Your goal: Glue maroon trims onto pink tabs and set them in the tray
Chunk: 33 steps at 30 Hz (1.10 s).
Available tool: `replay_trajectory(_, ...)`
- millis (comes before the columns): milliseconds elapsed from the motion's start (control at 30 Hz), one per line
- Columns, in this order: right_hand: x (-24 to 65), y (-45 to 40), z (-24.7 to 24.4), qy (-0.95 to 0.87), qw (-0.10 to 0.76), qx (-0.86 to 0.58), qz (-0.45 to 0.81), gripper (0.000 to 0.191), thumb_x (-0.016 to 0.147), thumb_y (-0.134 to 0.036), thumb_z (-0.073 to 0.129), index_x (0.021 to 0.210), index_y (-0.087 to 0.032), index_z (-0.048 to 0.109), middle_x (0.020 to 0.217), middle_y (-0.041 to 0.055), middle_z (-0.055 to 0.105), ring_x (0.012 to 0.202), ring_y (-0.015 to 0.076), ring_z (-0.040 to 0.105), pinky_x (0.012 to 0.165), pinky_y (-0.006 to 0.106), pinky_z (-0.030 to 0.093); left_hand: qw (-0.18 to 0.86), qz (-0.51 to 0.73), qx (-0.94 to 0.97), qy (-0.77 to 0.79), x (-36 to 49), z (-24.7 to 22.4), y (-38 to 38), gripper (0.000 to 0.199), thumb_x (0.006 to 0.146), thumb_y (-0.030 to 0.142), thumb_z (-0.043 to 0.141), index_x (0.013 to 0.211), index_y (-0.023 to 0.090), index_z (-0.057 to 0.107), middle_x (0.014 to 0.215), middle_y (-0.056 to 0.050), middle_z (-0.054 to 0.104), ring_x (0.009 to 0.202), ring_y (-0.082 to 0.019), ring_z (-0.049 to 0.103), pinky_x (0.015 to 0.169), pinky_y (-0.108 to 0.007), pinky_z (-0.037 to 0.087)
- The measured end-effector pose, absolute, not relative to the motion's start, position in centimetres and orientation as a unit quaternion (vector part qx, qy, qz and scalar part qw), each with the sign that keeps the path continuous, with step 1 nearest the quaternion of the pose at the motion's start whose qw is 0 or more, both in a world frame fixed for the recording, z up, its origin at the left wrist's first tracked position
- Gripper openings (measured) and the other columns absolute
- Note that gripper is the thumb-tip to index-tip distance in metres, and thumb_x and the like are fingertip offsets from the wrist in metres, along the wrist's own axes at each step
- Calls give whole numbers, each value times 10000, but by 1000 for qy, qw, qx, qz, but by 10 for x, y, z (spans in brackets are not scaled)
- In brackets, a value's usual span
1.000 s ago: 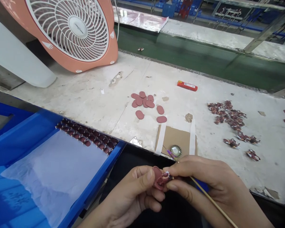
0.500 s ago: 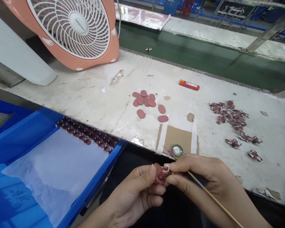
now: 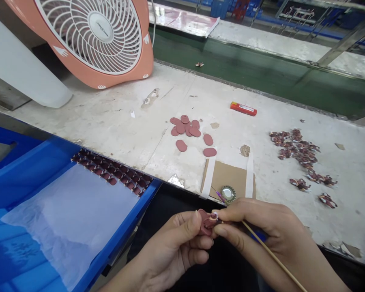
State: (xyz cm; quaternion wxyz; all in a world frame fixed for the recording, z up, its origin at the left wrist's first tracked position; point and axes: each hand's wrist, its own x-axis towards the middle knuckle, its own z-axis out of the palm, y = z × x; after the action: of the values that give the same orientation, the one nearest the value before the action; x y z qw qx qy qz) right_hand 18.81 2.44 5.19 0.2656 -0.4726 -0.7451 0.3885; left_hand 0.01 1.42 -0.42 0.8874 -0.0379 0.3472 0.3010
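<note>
Over the table's front edge, my left hand (image 3: pixel 181 239) is closed on a small brown figurine with an oval reddish-brown base (image 3: pixel 205 223), thumb on top and fingers beneath. My right hand (image 3: pixel 261 231) pinches the white-tipped end of the same figurine between thumb and forefinger. A thin wooden stick (image 3: pixel 273 253) also sits in the right hand, slanting down to the right; its front end is hidden by the fingers. Just beyond the hands lie a bottle cap (image 3: pixel 228 194) and a purple, thin-tipped tool (image 3: pixel 220 196) on a taped cardboard piece (image 3: pixel 229 174).
Loose oval bases (image 3: pixel 185 126) lie mid-table, and a heap of small brown figurines (image 3: pixel 295 146) at right. A red box cutter-like object (image 3: pixel 243 108) lies behind. At left stand an orange fan (image 3: pixel 124 79) and a blue crate (image 3: pixel 109 243) holding rows of pieces. Behind runs a green belt (image 3: pixel 246 65).
Both hands stay almost still around the figurine. A small piece on the green belt has moved to the right. The whole view has shifted very slightly.
</note>
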Motion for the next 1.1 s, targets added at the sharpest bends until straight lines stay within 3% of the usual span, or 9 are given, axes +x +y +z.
replay_trajectory(133,186,24,51,-741,274,-470,393,146,940,-118,641,915,-260,666,790,-85,697,671,51,655,634,130,505,886,293,-43,357,0,-2,16,313,590,389,947,682,135,790,588,0,718,513,-56,660,485,-133,593)
replay_trajectory(533,181,22,55,-765,286,-443,370,173,932,-72,635,939,-244,628,818,-83,697,698,46,654,664,119,502,885,295,-67,355,0,1,12,325,525,362,979,670,140,792,544,2,729,475,-53,659,482,-126,587)
replay_trajectory(933,185,12,56,-794,265,-439,326,148,940,-115,631,1043,-220,635,833,-19,688,709,95,681,688,159,566,892,307,1,331,1,3,10,355,577,417,953,687,121,790,547,-2,705,451,-42,616,468,-108,539)
replay_trajectory(1100,182,12,59,-787,307,-423,326,217,919,-67,653,1070,-222,633,862,1,703,743,125,702,746,192,593,892,326,22,314,-1,7,8,318,645,420,918,710,134,794,592,4,708,494,-37,618,497,-103,518)
